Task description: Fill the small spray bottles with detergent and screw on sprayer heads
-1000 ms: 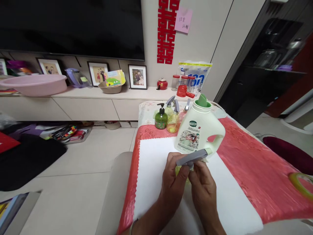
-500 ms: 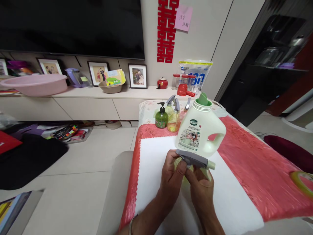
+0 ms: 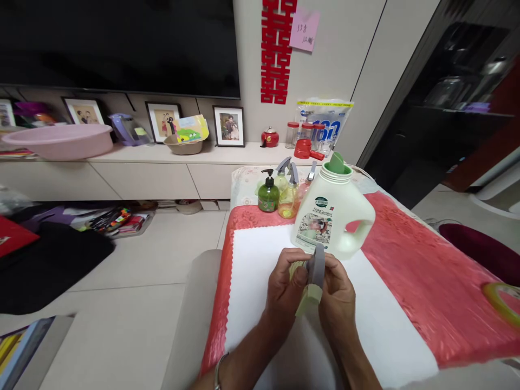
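My left hand (image 3: pixel 284 287) is closed around the upper part of a small pale yellow-green spray bottle, thumb near its neck. On top of it, the grey trigger spray head (image 3: pixel 319 266) points its pale green nozzle toward me. My right hand (image 3: pixel 338 292) has its fingers curled against the right side of that spray head. Most of the bottle's body is hidden by both hands. Just behind them stands a large pale green detergent jug (image 3: pixel 345 200) with its cap off and a green pouring spout showing.
A white mat (image 3: pixel 252 271) lies on the red-covered table (image 3: pixel 410 260). At the back left stand a green pump bottle (image 3: pixel 268 196) and several spray bottles (image 3: pixel 289 197). A red cap (image 3: pixel 303 148) rests on the cabinet by a plastic bag (image 3: pixel 325 122). Tape (image 3: pixel 504 300) lies far right.
The spray head has turned on the bottle's neck: its nozzle pointed right and now points toward me. My right hand's fingers have shifted up beside it; my left hand stays about in place.
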{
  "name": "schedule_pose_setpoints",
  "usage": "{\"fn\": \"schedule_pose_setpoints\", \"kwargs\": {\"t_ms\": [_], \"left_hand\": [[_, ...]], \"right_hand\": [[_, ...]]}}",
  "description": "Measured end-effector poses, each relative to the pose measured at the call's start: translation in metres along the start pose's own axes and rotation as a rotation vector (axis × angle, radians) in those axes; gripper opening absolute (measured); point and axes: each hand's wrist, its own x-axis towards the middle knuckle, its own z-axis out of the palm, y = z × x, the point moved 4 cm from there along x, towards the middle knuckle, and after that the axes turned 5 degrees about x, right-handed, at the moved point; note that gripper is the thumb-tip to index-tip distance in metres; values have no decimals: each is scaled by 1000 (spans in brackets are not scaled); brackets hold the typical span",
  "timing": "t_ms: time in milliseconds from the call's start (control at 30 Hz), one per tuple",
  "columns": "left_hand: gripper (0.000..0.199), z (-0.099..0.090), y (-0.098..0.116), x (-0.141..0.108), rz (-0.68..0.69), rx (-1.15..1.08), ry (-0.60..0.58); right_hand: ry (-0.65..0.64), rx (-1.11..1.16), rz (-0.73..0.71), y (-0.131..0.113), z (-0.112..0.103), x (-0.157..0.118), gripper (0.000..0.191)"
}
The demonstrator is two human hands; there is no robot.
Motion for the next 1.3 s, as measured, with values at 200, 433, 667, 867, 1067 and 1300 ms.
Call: {"fn": "schedule_pose_setpoints", "kwargs": {"t_ms": [200, 433, 667, 867, 1067, 1300], "left_hand": [[15, 2, -8, 4, -35, -128, 19], [15, -1, -10, 3, -46, 10, 68], [22, 4, -9, 2, -66, -34, 90], [31, 4, -12, 1, -162, -63, 155], [30, 6, -18, -5, -63, -34, -2], [34, 5, -16, -4, -114, -24, 132]], "right_hand": [[-77, -16, 67, 0, -8, 0, 30], [28, 26, 30, 5, -1, -4, 38], [-32, -38, 82, 3, -10, -3, 31], [53, 22, 50, 8, -6, -4, 44], [-25, 19, 101, 8, -11, -3, 35], [63, 22, 57, 6, -7, -2, 42]]}}
